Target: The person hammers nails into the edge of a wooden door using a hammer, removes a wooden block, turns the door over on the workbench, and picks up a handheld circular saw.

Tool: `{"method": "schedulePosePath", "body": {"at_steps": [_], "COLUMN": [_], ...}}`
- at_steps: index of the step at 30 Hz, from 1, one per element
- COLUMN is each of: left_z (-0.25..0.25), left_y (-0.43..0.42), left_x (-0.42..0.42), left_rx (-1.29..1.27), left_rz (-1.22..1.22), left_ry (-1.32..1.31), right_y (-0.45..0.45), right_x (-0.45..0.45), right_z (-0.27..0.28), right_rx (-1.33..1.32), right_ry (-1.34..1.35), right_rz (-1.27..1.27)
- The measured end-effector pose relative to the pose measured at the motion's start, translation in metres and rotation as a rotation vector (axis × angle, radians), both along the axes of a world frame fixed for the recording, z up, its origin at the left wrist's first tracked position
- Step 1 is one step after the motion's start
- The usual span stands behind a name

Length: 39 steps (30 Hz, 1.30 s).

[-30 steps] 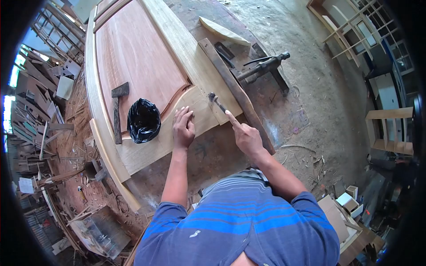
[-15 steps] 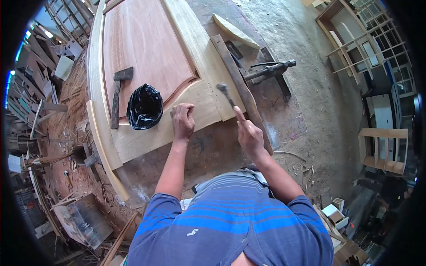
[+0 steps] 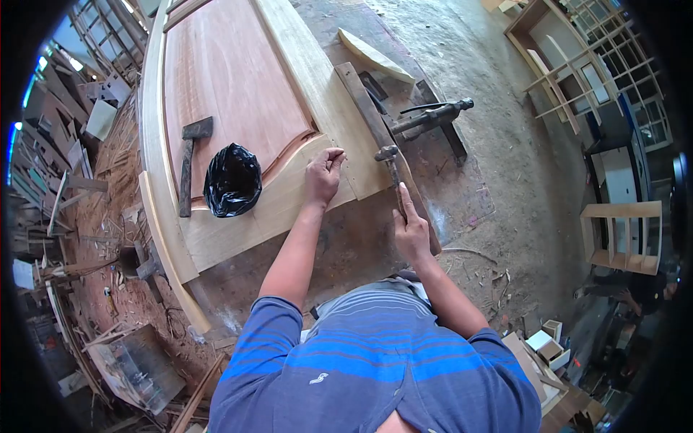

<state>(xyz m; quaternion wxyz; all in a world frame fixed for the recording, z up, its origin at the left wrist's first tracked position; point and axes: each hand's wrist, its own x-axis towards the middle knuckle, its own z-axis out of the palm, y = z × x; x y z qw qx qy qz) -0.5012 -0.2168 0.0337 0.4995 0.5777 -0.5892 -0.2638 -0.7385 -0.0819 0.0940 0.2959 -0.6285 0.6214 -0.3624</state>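
A wooden door panel [image 3: 231, 94] lies on the workbench, its pale frame round a pinkish inner board. My left hand [image 3: 324, 175] is pinched above the frame's lower right part; what it holds is too small to make out. My right hand [image 3: 411, 227] grips a small hammer [image 3: 388, 154], index finger stretched along the handle, with the head over the dark wooden bar at the frame's right edge. A black plastic bag [image 3: 233, 180], open at the top, stands on the panel. Left of it lies a mallet-like hammer [image 3: 196, 130] with a dark handle.
A metal vise [image 3: 433, 117] sticks out at the bench's right side. Near it lies a curved wood offcut [image 3: 375, 56]. Wooden frames and a small shelf [image 3: 622, 211] stand on the right. Scrap boards and shavings cover the floor at left. Part of a person [image 3: 646, 290] shows at far right.
My left hand has moved right and away from me across the frame, its fingers now pinched. My right hand and the hammer have shifted right, off the frame joint.
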Motion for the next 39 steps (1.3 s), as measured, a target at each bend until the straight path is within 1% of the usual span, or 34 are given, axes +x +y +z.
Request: {"method": "schedulePosePath", "body": {"at_steps": [6,9,12,15,18,21,24,27,33,36,39], "left_z": [-0.002,0.006,0.022,0.015,0.01,0.017,0.014,0.016,0.008,0.008,0.006], "left_y": [-0.001,0.0,0.006,0.004,-0.001,0.012,0.017,0.016,0.014,0.014,0.014], "left_x": [-0.004,-0.005,-0.009,-0.008,-0.001,0.004,0.017,0.014,0.012,0.012,0.013], "left_rx": [-0.068,0.009,-0.066,-0.096,-0.171,-0.05,-0.103,-0.136,-0.13,-0.123,-0.108], "left_rz": [0.032,0.029,-0.015,-0.016,0.001,-0.042,-0.066,-0.075,-0.046,-0.043,-0.044], "left_ry": [-0.134,-0.138,-0.243,-0.176,-0.262,-0.218,-0.396,-0.453,-0.43,-0.418,-0.423], "right_y": [0.005,0.003,0.0,-0.001,-0.001,-0.002,-0.004,-0.008,-0.022,-0.027,-0.027], "right_x": [-0.008,-0.006,-0.005,-0.006,-0.006,-0.007,-0.005,-0.004,0.009,0.014,0.014], "right_z": [-0.005,-0.002,-0.002,-0.002,0.004,0.004,0.0,0.001,0.016,0.017,0.004], "right_rx": [0.043,0.106,0.066,0.085,0.112,0.08,0.03,0.118,-0.033,-0.159,-0.112], "right_ry": [-0.059,-0.048,-0.046,-0.05,-0.069,-0.049,-0.05,-0.012,-0.037,0.0,0.102], "right_rz": [0.039,0.056,0.061,0.066,0.064,0.068,0.074,0.077,0.097,0.116,0.15]}}
